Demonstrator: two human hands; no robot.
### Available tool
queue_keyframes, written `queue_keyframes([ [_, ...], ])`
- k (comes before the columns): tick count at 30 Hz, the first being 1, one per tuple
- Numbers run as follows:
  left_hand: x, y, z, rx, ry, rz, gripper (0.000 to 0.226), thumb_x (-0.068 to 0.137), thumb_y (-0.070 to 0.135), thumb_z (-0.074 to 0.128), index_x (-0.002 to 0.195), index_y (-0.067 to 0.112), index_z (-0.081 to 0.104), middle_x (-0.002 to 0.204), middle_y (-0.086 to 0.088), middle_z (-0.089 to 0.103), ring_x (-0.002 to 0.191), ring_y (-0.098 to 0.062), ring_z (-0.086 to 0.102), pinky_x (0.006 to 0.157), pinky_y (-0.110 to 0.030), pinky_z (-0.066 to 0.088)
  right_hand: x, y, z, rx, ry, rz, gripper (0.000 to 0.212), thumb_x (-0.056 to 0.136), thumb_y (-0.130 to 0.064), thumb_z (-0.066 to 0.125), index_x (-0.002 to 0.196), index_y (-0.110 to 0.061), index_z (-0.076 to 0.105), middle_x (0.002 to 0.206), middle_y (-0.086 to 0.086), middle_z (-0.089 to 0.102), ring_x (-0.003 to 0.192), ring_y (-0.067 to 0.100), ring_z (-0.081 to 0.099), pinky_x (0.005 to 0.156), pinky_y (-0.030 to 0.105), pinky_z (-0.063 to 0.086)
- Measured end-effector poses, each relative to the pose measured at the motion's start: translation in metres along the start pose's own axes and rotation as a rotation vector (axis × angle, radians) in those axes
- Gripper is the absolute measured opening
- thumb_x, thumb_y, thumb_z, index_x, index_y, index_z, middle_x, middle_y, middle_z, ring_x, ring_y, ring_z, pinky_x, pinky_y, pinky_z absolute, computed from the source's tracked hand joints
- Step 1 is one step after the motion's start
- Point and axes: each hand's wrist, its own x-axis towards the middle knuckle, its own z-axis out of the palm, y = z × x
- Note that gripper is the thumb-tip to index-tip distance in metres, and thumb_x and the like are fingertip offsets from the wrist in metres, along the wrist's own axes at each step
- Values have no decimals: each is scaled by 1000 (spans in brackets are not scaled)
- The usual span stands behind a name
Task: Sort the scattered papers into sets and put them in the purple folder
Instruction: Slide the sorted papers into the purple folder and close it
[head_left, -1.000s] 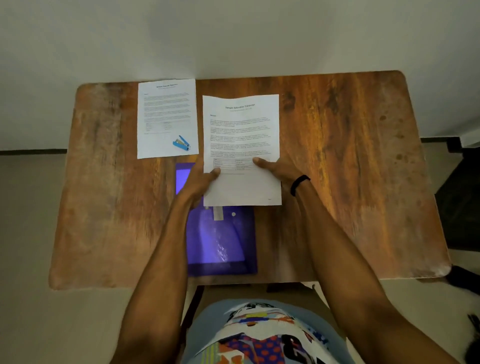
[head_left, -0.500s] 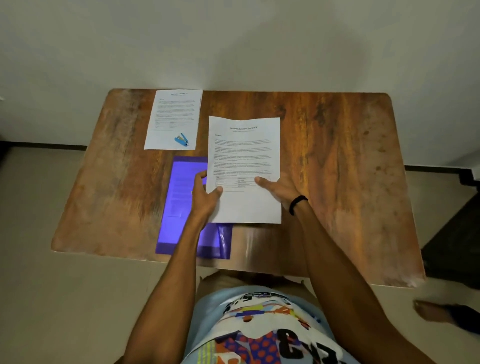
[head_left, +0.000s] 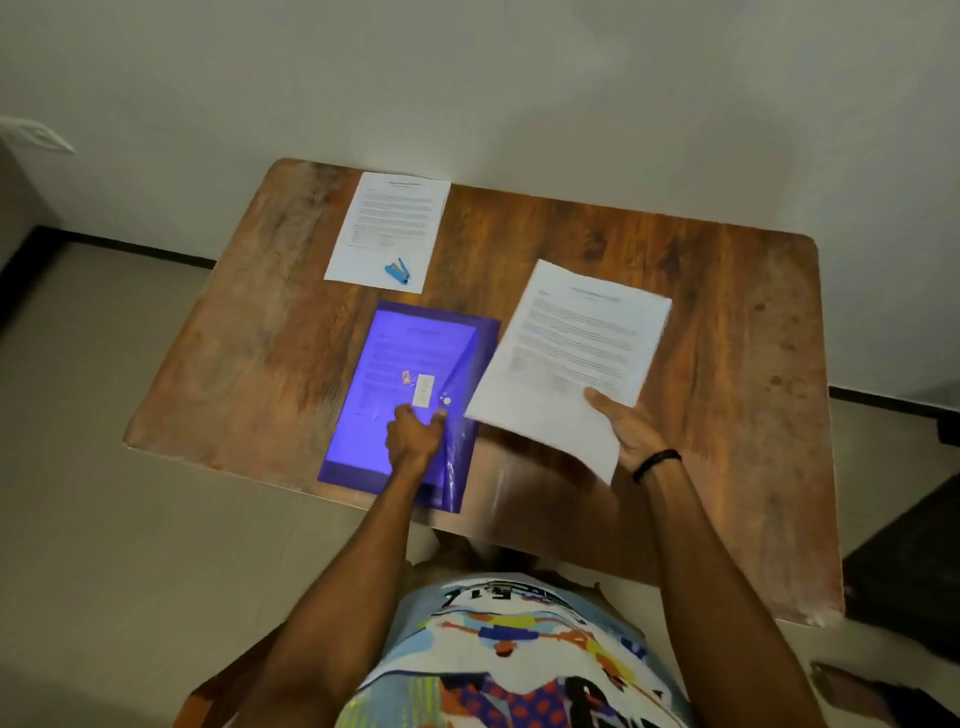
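Approx midway imo: one paper set (head_left: 415, 353) already inside translucent purple plastic folder (head_left: 358, 467) at near edge of worn wooden surface (head_left: 727, 415); your left hand (head_left: 415, 439) pinches its flap w/ curled fingers; right hand (head_left: 631, 434) grips white printed paper set (head_left: 571, 353) beside it; far white sheet set (head_left: 389, 223) w/ blue stapler (head_left: 397, 271) not yet filed.

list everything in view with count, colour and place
worn rectangular wooden table: one, brown, against the wall
translucent plastic purple folder: one, purple, table's near edge, printed sheet inside
flat printed paper set: one, white, table's far edge
small plastic stapler: one, blue, on the flat set's near corner
held printed paper sheaf: one, white, raised right of folder
thin wristband: one, black, right wrist
left hand: one, pinching folder flap
right hand: one, gripping sheaf's near edge
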Motion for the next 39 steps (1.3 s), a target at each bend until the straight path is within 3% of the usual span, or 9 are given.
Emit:
queue_keyframes([
  [4,-10,-11,20,220,-116,16,77,81,50,76,136,11,38,131,-17,53,120,-40,52,94,-46,46,-4,3,-20,109,-2,82,56,89,-3,69,142,-11,52,140,15,58,128,37,56,104,59,45],
  [9,-31,-14,44,161,-96,265,35,93,23,60,125,18,48,117,-11,53,109,-36,57,84,-40,48,-7,-9,-22,58,-46,132,50,94,-1,61,142,-11,52,137,14,61,125,35,59,96,49,54],
  [14,-53,-10,61,152,-201,327,31,100,33,52,128,20,50,124,-13,57,113,-36,59,92,-50,50,-7,-36,-17,-292,-39,125,45,87,-4,72,131,-10,62,126,10,69,111,31,68,87,41,60],
  [18,-51,-19,58,282,-431,319,71,91,11,68,150,5,29,154,-23,29,141,-38,35,115,-45,34,5,-43,-10,-641,10,139,40,80,-16,83,117,-13,68,116,6,73,101,29,71,85,43,59],
  [20,-42,-19,57,309,-444,335,60,96,16,62,148,6,34,143,-23,41,132,-38,45,107,-34,39,12,-41,-3,-834,7,143,37,79,-25,84,112,-20,68,111,1,73,98,26,71,85,44,59],
  [23,-25,-19,53,409,-457,431,52,94,13,53,146,16,48,125,-20,54,114,-36,56,94,-30,45,14,-35,11,-1007,58,121,26,84,-18,78,106,-20,64,107,-1,68,86,16,65,69,28,54],
  [27,-12,-10,43,407,-257,414,34,88,28,49,111,11,67,110,-16,63,106,-36,59,83,-40,52,14,-24,13,-967,136,147,26,87,-9,75,107,-18,63,108,3,65,78,11,60,58,23,45],
  [31,0,-2,42,640,20,406,66,91,53,61,142,16,40,139,-15,41,121,-35,45,90,-46,49,13,-16,10,-912,160,185,29,89,-10,73,115,-14,64,108,1,63,78,12,60,59,24,46],
  [39,3,-1,41,653,8,468,47,98,15,49,141,13,32,115,-18,59,90,-37,64,69,-44,53,17,-1,-7,-781,196,238,32,85,-6,77,115,-12,68,113,5,68,89,22,65,80,38,55],
])
